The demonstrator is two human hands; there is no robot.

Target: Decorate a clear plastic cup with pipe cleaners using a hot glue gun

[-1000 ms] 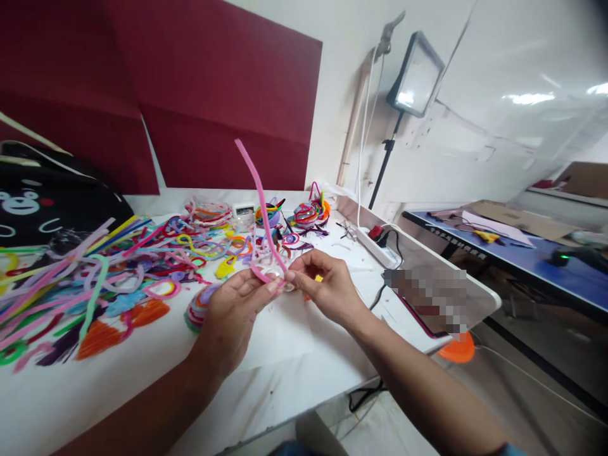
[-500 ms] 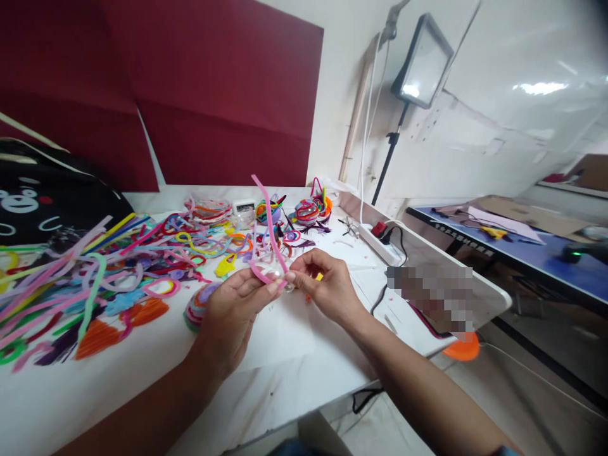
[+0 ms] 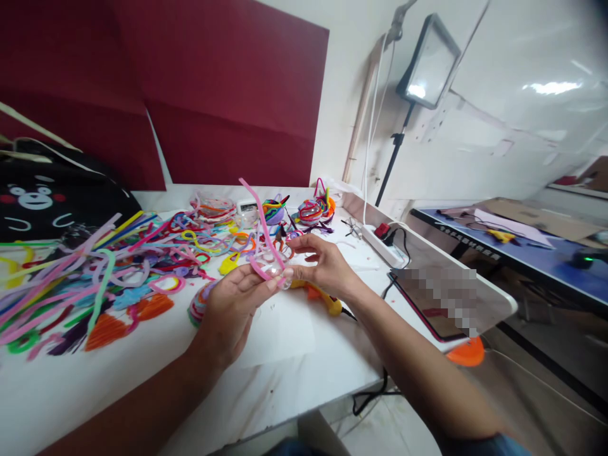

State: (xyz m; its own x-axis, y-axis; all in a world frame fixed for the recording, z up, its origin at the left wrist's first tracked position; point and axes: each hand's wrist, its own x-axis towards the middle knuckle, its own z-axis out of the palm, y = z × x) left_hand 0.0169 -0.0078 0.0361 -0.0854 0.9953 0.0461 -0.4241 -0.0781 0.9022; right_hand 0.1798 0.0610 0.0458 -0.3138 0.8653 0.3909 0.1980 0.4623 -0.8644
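My left hand [image 3: 235, 297] is closed, pinching a pink pipe cleaner [image 3: 265, 225] against a small clear plastic ball [image 3: 274, 271]. One end of the pipe cleaner sticks up and leans left; the rest bends around the ball's near side. My right hand [image 3: 320, 266] has its fingers spread on the ball's right side, the thumb tip at or very near the ball. Beneath the right hand lies a yellow glue gun [image 3: 334, 306] with a black cord, partly hidden. A striped, coiled pipe-cleaner ball [image 3: 196, 304] rests behind my left wrist.
Loose pipe cleaners [image 3: 109, 272] in many colours cover the table's left side. Wrapped balls [image 3: 311, 212] sit at the back. A power strip [image 3: 382, 244], a tablet-like dark panel [image 3: 427, 310] and a lamp [image 3: 430, 63] are to the right. A black bag [image 3: 61, 196] stands at far left.
My right fingers have spread and lifted away from the pipe cleaner. Its upright end leans further left. More of the yellow glue gun shows; the view has shifted slightly.
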